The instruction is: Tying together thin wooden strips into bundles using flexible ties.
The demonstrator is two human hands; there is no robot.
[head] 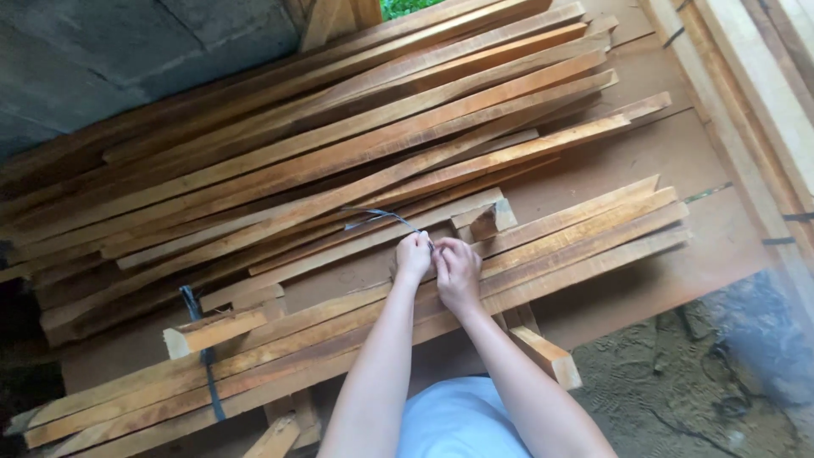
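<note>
Wood: sawn battens, orange-brown, rough-faced, in two lots on a brown board.
Near bundle: long battens laid side by side, running from lower left to upper right, right under the hands.
Band, left end: dark strap already wrapped round the near bundle, closed and lying flat.
Band, middle: second dark strap, its loose tail curling up and away from the fingers; not yet drawn flat.
Left hand: closed, fingertips pinching the strap end on top of the bundle.
Right hand: closed, touching the left hand, pinching the same strap just beside it.
Progress, as judged: one end bound, the middle tie in hand and unfinished; no strap shows at the right end.
Far stack: many more battens heaped loosely behind, no band visible on them.
Offcuts: short blocks lying on and just beside the bundle; another, a block, under its near edge.
Surround: grey wall at upper left, trampled earth at lower right.
</note>
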